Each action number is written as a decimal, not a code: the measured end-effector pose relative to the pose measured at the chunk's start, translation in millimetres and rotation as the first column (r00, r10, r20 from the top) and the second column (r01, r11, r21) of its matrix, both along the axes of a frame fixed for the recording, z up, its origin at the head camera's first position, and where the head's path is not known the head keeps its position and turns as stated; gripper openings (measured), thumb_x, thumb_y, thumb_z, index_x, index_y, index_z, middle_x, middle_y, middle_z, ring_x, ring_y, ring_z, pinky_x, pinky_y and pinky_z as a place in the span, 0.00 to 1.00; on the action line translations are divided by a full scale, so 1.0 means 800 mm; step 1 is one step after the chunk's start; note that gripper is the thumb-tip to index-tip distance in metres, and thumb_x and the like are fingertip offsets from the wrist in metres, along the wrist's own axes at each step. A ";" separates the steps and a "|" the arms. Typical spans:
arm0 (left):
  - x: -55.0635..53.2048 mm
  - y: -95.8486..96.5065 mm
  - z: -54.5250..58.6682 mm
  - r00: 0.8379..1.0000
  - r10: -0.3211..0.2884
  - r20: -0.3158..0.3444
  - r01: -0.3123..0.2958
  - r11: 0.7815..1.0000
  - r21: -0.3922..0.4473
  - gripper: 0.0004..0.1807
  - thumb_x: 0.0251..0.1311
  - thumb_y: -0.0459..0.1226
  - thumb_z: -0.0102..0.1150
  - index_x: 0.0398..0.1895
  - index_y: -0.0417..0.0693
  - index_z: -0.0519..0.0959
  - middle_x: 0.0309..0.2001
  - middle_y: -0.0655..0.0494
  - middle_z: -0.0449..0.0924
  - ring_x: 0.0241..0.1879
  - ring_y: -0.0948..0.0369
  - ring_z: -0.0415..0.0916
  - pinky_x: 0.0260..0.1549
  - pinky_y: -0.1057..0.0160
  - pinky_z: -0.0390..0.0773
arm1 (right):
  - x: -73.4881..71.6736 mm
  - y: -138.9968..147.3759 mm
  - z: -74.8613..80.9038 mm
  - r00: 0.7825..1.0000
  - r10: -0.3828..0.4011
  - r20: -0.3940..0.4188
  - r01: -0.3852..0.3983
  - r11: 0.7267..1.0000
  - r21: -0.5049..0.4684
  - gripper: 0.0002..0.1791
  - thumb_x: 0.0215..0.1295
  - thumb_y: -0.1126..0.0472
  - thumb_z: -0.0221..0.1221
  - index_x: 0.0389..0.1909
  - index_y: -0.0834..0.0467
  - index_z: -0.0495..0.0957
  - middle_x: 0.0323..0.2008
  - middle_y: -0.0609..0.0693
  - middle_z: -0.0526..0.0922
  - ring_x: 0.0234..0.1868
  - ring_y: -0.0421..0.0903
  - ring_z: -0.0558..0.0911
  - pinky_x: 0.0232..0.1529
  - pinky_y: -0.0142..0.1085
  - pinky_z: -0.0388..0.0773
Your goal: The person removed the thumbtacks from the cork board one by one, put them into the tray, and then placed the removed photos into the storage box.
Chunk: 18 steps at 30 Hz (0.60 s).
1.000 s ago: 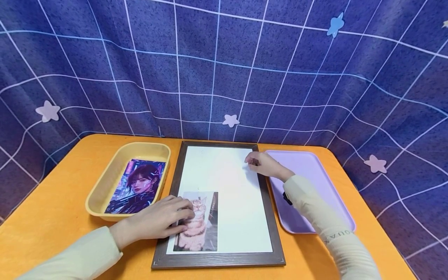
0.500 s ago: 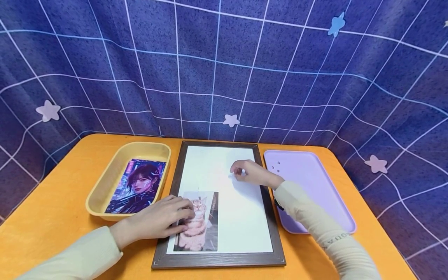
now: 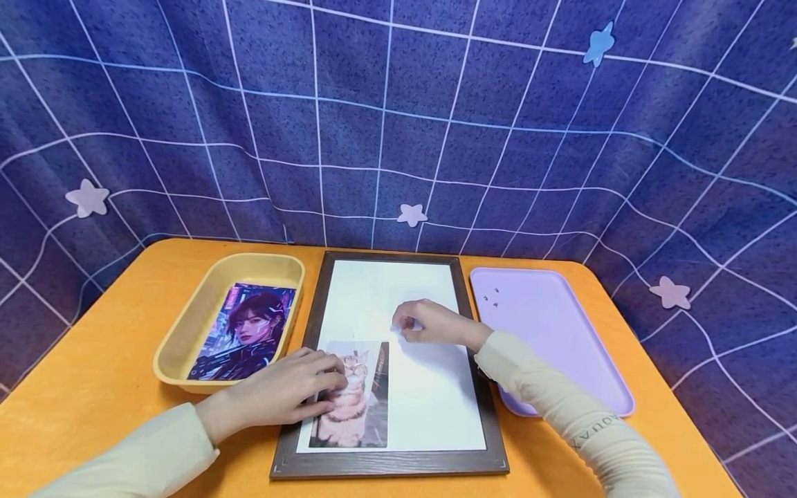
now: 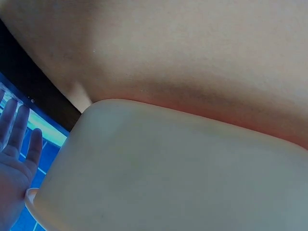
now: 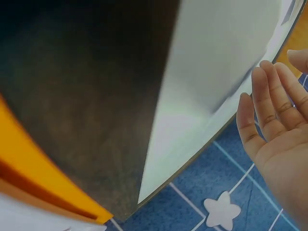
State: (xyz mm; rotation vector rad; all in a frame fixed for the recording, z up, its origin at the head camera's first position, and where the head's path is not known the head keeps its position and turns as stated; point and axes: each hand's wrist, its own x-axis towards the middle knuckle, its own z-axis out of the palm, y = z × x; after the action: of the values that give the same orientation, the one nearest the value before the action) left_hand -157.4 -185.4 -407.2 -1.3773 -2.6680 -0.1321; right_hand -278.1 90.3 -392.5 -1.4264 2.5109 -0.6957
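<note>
A dark-framed white board [image 3: 429, 408] lies on the table, with a cat picture [image 3: 345, 425] on its lower left part. My left hand [image 3: 289, 387] rests on that picture's left side, fingers slightly bent and spread, covering some of it. Over the board, just above the picture's upper right corner, is my right hand [image 3: 436, 322]. Its thumb and fingers are bent together, with a tiny pale piece at the tips; I cannot tell its kind. Blue gridded cloth shows behind the right hand's fingers [image 5: 262, 91] in the right wrist view.
A yellow bin [image 3: 171, 346] at left holds a picture of a dark-haired figure [image 3: 249, 332]. The lilac tray [image 3: 548, 325] on the right bears several tiny dark bits [image 3: 495, 304] near its upper left corner. A blue gridded cloth [image 3: 398, 104] hangs behind the orange table [image 3: 124, 311].
My right hand has moved left and down across the board, from its upper right edge to near the cat picture's corner. My left hand has stayed on the picture.
</note>
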 end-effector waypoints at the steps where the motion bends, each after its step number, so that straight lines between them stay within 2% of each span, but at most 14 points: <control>1: 0.000 0.000 0.000 1.000 -0.001 -0.001 0.001 1.000 0.000 0.14 0.58 0.51 0.55 0.45 0.59 0.77 0.47 0.64 0.75 0.47 0.66 0.71 0.48 0.60 0.71 | 0.002 -0.001 0.000 1.000 0.003 -0.003 -0.003 1.000 0.004 0.10 0.54 0.69 0.57 0.39 0.64 0.77 0.36 0.54 0.81 0.36 0.42 0.79 0.42 0.31 0.76; 18: -0.001 0.000 -0.001 1.000 -0.005 -0.018 0.005 1.000 0.007 0.14 0.57 0.51 0.56 0.44 0.59 0.77 0.46 0.64 0.75 0.47 0.66 0.71 0.48 0.59 0.71 | 0.018 -0.027 -0.002 0.998 0.038 -0.050 -0.034 0.997 0.064 0.11 0.55 0.64 0.58 0.40 0.60 0.77 0.31 0.49 0.79 0.34 0.43 0.77 0.38 0.27 0.72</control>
State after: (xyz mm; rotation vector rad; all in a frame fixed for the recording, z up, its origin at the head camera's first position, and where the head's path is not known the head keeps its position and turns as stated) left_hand -158.0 -185.2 -408.1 -1.3769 -2.6473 -0.1292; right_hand -263.7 68.4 -394.0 -1.4819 2.5148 -0.5751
